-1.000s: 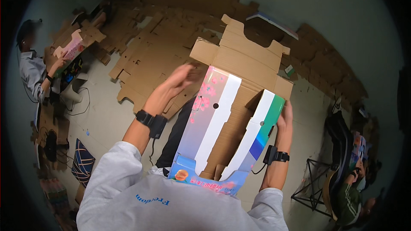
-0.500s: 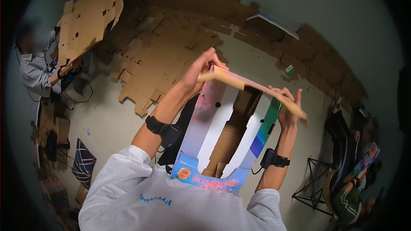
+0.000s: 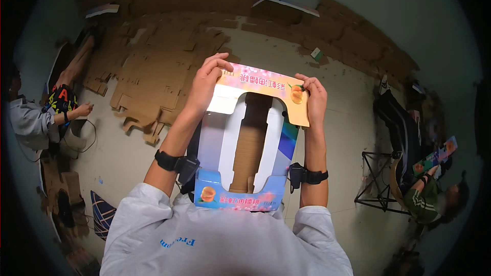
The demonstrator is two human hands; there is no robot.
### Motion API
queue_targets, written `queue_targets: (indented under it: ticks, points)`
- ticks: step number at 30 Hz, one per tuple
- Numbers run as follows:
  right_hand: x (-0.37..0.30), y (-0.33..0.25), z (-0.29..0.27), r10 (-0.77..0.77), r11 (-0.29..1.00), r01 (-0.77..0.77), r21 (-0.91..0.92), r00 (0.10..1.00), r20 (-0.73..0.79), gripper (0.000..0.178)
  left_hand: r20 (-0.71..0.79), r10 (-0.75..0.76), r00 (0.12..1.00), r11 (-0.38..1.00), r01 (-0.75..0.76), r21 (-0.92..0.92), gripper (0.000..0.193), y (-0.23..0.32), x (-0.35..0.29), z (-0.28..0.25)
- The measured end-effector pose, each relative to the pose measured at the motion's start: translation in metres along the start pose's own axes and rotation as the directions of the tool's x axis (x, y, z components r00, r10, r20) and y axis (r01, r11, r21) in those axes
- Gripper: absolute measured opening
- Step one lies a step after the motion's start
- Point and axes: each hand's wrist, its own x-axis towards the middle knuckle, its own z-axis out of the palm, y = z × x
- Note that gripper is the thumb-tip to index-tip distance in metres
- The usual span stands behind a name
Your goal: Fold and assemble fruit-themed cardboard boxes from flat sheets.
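Observation:
A printed cardboard box (image 3: pixel 208 145) in pink, blue and green, with pictures of peaches, rests against my front. Its top has a long opening, edged by white side flaps, through which the brown inside shows. My left hand (image 3: pixel 210 74) grips the far left corner, fingers bent over the edge of the printed end flap (image 3: pixel 263 79). At the far right corner my right hand (image 3: pixel 315 94) holds the same flap, fingers curled on its edge. The flap lies folded toward me over the far end; its right part still stands a little off the side wall. Both thumbs are largely hidden.
Flat brown cardboard sheets (image 3: pixel 153 66) cover the floor at the far left, and more cardboard (image 3: pixel 337 25) lines the back wall. A person (image 3: pixel 30 122) sits at left. Another person (image 3: pixel 427 199) at right, beside a black metal frame (image 3: pixel 376 181), holds a printed carton piece (image 3: pixel 437 153).
The far end flap has come down toward me, so its printed face now shows. My hands have shifted with it. The person at left no longer holds up a large cardboard sheet.

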Motion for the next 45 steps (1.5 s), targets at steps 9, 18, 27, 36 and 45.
queue_targets:
  ticks: [9,18,27,36,45]
  points:
    - [-0.007,0.01,0.007,-0.232,0.957,0.207,-0.204,0.967,-0.103,0.02,-0.126,0.015,0.992,1.0,-0.012,0.025,0.019,-0.013,-0.002,-0.001]
    - [-0.018,0.002,0.016,-0.45,0.365,0.35,-0.863,0.877,0.166,0.022,0.088,0.383,0.92,0.635,-0.331,0.698,0.018,0.002,-0.015,-0.007]
    - [-0.038,0.048,-0.04,0.356,0.931,-0.337,-0.139,0.922,0.151,0.063,0.076,-0.202,0.976,0.954,0.214,-0.21,0.056,-0.052,-0.046,-0.019]
    - [-0.137,0.041,-0.079,0.469,0.88,-0.436,-0.187,0.857,0.212,0.092,0.207,-0.061,0.976,0.998,0.059,0.016,0.054,-0.057,-0.115,-0.028]
    - [-0.194,0.055,-0.183,0.555,0.832,-0.517,0.201,0.785,-0.276,0.06,0.434,0.244,0.867,0.732,-0.458,0.504,0.021,-0.072,-0.126,-0.023]
